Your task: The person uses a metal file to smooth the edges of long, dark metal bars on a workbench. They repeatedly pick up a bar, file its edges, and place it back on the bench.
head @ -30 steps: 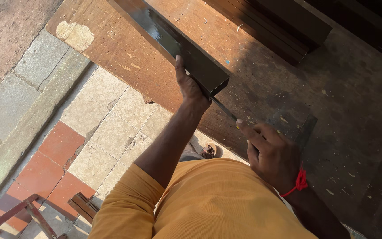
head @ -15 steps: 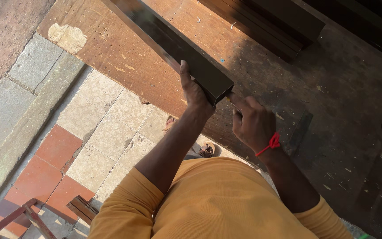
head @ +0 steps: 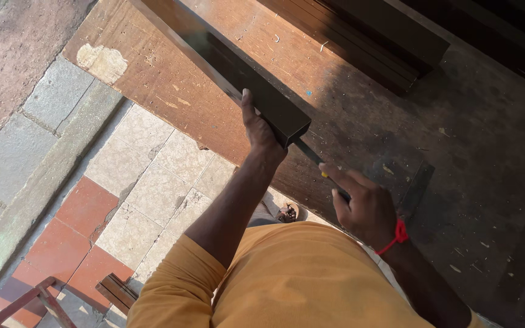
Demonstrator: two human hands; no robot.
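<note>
A long, dark rectangular metal tube (head: pixel 238 79) lies slantwise on a worn wooden tabletop (head: pixel 347 109), its cut end pointing toward you and sitting near the tabletop's near edge. Your left hand (head: pixel 261 130) presses against the side of the tube right at that open end, thumb up along its wall, fingers wrapped behind it so you grip and steady it. Just below the tube's end, your right hand (head: pixel 366 203) closes around a thin, dark tool (head: pixel 311 159) with a small yellow spot by your fingers; its tip reaches up to the tube's open mouth, though you cannot tell whether it goes inside or only touches the rim. A red thread (head: pixel 396 237) circles your right wrist.

As far as the picture shows, the tube is already placed and braced and the tool is brought to its end; no fresh mark or cut shows there, so the work on that end looks barely begun, which is a judgement.

Beyond the tube, toward the far side of the tabletop, a stack of dark bars (head: pixel 372 42) lies in shadow. Scraps and chips dot the wood beside the tube. Below the tabletop's edge, your orange shirt (head: pixel 299 279) fills the foreground, with pale and red floor tiles (head: pixel 135 200) off to the tube's left.
</note>
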